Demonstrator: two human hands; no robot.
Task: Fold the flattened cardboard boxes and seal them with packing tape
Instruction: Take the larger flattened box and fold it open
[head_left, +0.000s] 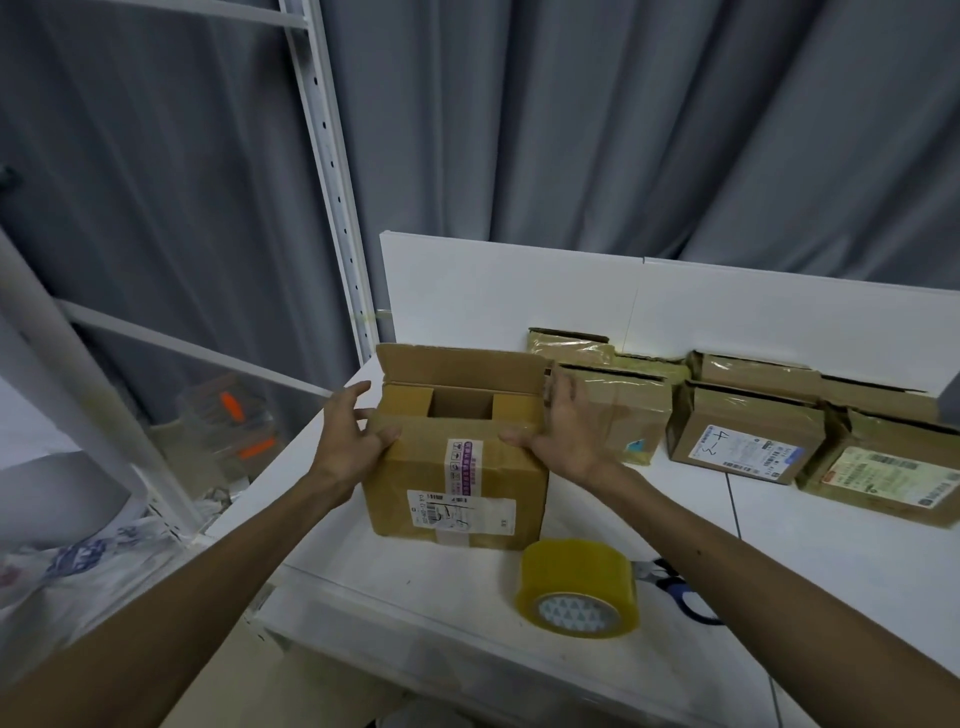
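Now, open-topped box, hands gripping sides

The box is plain brown cardboard. Its label is white with black print, and the white strip on the same side carries purple marks. The tape roll is clear yellow. Its core is white with a pattern of small grey-green triangles. The scissors are black with blue handles. The table is white and the curtain is grey-blue. The sealed boxes are brown under shiny yellowish tape. One has a pale green label.
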